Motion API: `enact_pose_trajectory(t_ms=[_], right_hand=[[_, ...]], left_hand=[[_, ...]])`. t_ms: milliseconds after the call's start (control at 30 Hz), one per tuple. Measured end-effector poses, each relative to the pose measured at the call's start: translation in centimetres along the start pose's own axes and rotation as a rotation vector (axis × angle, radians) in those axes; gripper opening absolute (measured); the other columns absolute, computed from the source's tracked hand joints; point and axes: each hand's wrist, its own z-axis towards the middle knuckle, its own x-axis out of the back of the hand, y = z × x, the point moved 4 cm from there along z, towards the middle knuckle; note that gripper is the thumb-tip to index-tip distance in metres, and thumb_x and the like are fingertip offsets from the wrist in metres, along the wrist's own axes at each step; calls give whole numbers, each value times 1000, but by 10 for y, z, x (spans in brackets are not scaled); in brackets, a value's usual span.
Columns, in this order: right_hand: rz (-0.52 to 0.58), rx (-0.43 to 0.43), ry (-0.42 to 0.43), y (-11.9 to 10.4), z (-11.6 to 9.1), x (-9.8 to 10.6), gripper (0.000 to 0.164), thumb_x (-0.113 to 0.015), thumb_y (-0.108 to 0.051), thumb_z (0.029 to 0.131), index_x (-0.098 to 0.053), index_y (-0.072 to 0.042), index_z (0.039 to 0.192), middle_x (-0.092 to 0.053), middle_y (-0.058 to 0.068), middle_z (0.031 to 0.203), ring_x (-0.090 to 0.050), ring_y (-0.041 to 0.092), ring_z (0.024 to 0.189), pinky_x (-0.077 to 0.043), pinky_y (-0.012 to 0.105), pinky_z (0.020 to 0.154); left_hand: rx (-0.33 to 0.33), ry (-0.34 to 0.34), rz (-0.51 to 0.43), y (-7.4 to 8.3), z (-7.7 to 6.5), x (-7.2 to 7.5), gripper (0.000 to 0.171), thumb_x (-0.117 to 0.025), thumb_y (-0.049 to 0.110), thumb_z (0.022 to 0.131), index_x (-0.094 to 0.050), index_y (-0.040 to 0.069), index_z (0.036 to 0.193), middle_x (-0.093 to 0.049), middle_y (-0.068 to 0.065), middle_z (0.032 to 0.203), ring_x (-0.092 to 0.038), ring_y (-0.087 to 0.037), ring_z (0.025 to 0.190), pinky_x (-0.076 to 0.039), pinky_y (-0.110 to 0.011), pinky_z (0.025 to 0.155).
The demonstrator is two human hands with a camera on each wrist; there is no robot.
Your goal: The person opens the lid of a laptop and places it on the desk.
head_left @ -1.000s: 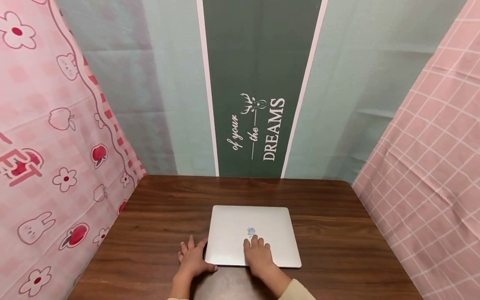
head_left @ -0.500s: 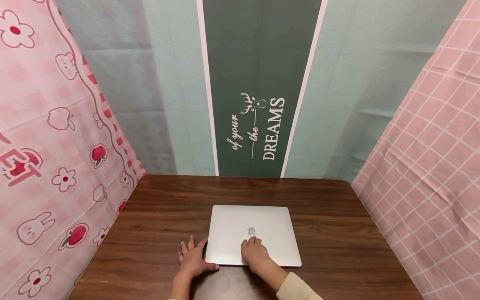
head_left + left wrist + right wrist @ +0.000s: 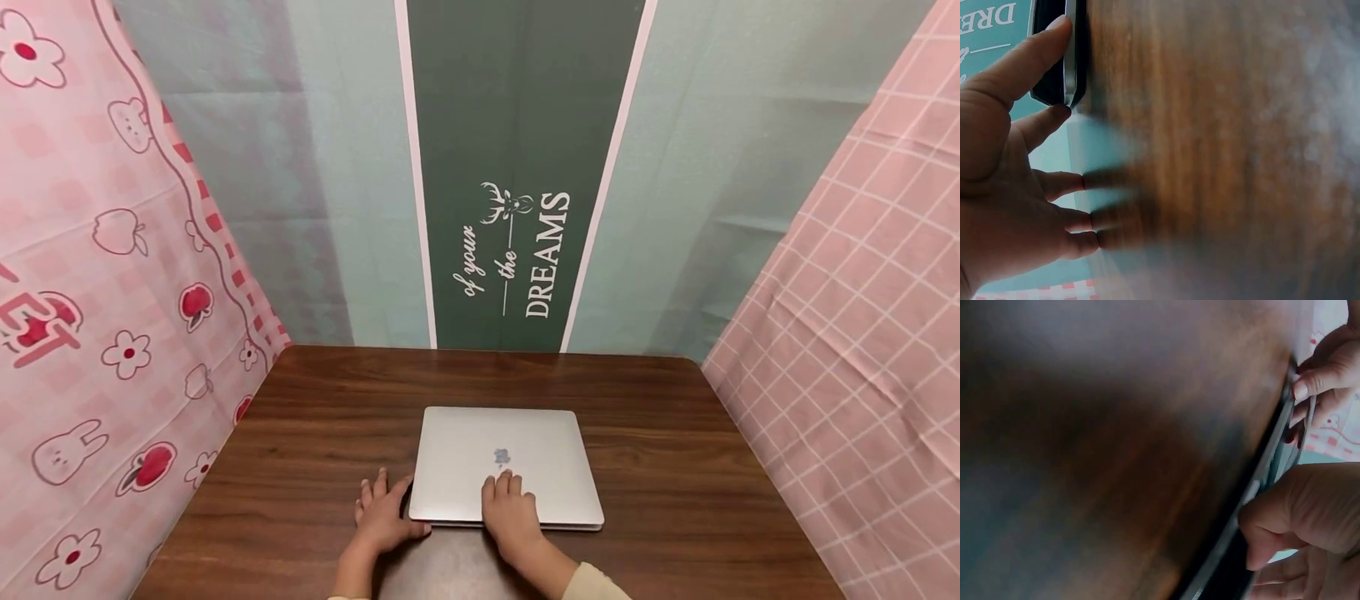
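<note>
A thin silver rectangular laptop [image 3: 506, 465] lies on the dark brown wooden table [image 3: 675, 467], near the front edge and about midway across. Its lid is almost shut; the head view shows only a thin dark line along the near edge, and the right wrist view shows a narrow gap there between lid and base. The long axis runs left to right across the table, the short sides pointing toward the person and toward the back wall. A small grey logo sits at the middle of the lid.

The left hand [image 3: 384, 517] rests on the table just beside the laptop's near left corner, fingers spread and fairly straight on the wood, thumb [image 3: 1019, 59] stretched out against the laptop's edge. It grips nothing.

The right hand [image 3: 512, 510] lies on the near middle of the lid, fingers forward and lightly bent, tips just short of the logo. In the right wrist view its thumb [image 3: 1266, 534] curls at the front edge by the gap, so the hand appears to pinch the lid at that edge between thumb and fingers. A cream sleeve [image 3: 592, 583] covers that forearm.

Behind the table hangs a teal and dark green cloth with white lettering [image 3: 525, 258]; a pink cloth printed with apples and rabbits [image 3: 97, 275] hangs at left, a pink checked cloth [image 3: 855, 308] at right. No container stands anywhere in view.
</note>
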Motion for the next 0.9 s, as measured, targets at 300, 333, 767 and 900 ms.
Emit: enact_pose_trajectory(t_ms=[300,333,767,900], right_hand=[[68,-53,48,-3,-6,5,27,-65,-8,76,-62,-1,101,-61,24,97,-58,35,85,-48,41,49],[75,-48,30,-3,-6,5,31,-69,-8,73,-62,-1,102,-61,25,98,-57,35,86,-48,41,50],[172,3,4,13,8,30,39,-81,-7,54,-49,-6,76,-45,8,67,-46,21,61,-39,32,36],[200,37,-89,17,11,35,39,-83,-7,56,-50,-6,77,-46,8,68,-46,21,63,-42,31,38]], left_hand=[[-6,-6,6,0,-3,2,84,-87,31,54,-55,6,127,-24,-35,140,-9,-60,126,-13,-71,93],[-8,-5,6,0,-4,3,84,-87,31,53,-55,6,127,-24,-35,140,-10,-60,126,-13,-71,93],[6,-20,19,0,-7,8,88,-83,37,52,-53,6,129,-23,-32,143,-9,-56,129,-13,-69,95],[-3,-25,25,1,-7,8,88,-83,37,52,-52,5,128,-23,-32,143,-10,-57,128,-14,-68,95]])
